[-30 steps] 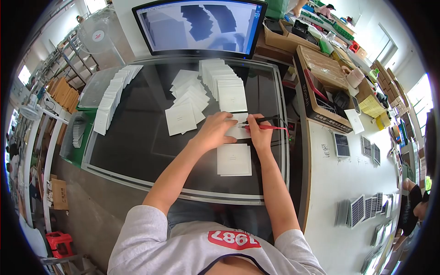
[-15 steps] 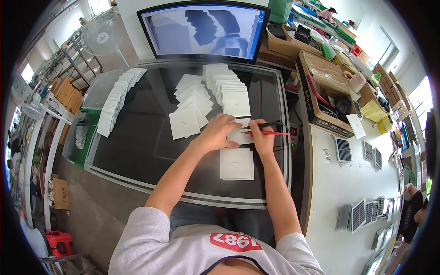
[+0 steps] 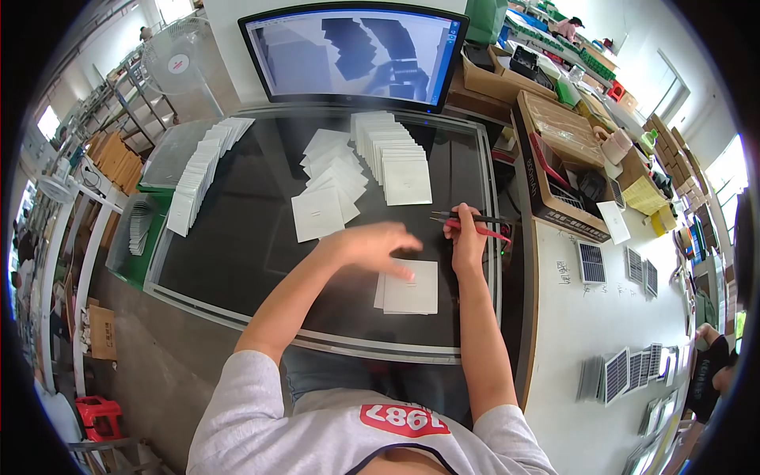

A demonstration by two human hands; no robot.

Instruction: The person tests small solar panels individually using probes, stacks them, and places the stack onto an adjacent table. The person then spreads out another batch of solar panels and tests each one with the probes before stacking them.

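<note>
My right hand is closed around a black test probe and a red test probe, their metal tips pointing left over the dark glass tabletop. To the left, my left hand is open and smeared by motion, its thumb over the far edge of a small stack of white square panels; whether it touches them I cannot tell. Beyond my hands, a long fanned row of white panels runs toward the monitor. Left of that row lies a loose, overlapping pile of white panels.
Another fanned row of panels stands at the table's left side. At the back is a monitor. To the right, a cardboard box and small solar panels rest on a white side table.
The panel between the far row and near stack has left that spot. My left hand has moved nearer the near stack, whose top panel sits differently. My right hand's probes have drawn right.
</note>
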